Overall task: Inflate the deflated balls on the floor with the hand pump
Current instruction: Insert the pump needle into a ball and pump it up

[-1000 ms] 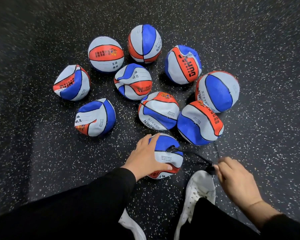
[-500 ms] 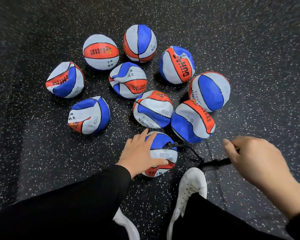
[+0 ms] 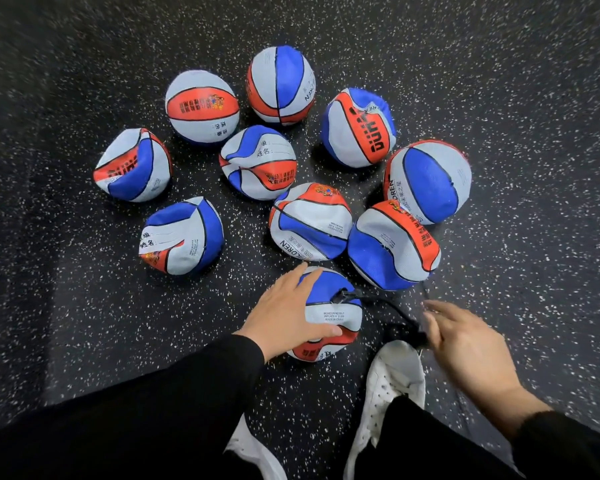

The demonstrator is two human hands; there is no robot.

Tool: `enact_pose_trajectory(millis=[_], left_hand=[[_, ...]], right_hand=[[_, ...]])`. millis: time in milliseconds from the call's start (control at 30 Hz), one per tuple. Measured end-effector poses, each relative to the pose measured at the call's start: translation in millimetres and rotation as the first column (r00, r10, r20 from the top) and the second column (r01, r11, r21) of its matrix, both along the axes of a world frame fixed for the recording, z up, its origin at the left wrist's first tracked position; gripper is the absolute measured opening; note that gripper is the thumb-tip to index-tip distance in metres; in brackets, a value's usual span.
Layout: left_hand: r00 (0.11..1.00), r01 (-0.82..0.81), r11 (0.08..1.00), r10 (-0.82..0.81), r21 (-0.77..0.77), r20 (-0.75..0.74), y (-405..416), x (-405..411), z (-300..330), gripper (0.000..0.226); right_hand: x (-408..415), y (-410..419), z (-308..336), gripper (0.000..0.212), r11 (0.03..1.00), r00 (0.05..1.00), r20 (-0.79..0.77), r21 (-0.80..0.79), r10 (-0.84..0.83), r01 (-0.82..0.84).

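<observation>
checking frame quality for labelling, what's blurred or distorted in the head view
Head view: the right hand is motion-blurred, so its grip on the pump handle can't be read; the left hand and the ball under it are sharp; wide-angle bending and darkening show toward the floor corners.

The left hand (image 3: 284, 313) lies spread with straight fingers, while the blurred right hand (image 3: 465, 344) curls its fingers downward.
</observation>
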State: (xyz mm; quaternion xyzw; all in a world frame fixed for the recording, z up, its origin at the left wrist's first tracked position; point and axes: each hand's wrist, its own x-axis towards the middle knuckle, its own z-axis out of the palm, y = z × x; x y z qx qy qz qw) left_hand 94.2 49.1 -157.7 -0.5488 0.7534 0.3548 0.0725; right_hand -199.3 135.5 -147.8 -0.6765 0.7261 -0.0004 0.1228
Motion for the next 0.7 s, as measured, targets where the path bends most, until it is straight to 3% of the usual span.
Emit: enact_pose_trajectory(millis=[100,267,367,467,700], left_hand=[[1.0,0.001,1.0,-0.001,0.017,0.005,-1.4,-2.5,1.1,0.118],[1.0,-0.014,1.0,0.014,0.026,0.002,-3.2,-0.7,0.6,0.118],[1.0,-0.006,0.999,0.005,0.049,0.011,-3.7,-0.2,2.7,0.118],[1.0,-0.02,0.998,0.019,0.055,0.01,-6.1,-1.8,1.3,0.117],[0.999,-0.048,0.999,0.048,0.026,-0.013,-5.4,-1.8,-4.9,0.114]], right_hand=[[-28.1,-4.0,15.3,0.051,0.994,0.995,0.035,0.051,-0.097,0.095],[-19.3,0.7,45.2,0.043,0.992,0.997,0.066,-0.114,-0.039,0.047],[-16.1,-21.3,76.7,0.052,0.967,0.997,0.058,-0.247,-0.056,0.069],[-15.9,-32.1,92.1,0.052,0.96,0.99,0.092,-0.251,-0.104,0.124],[8.0,-5.6,19.7,0.044,0.979,0.998,0.052,-0.199,-0.038,0.048]])
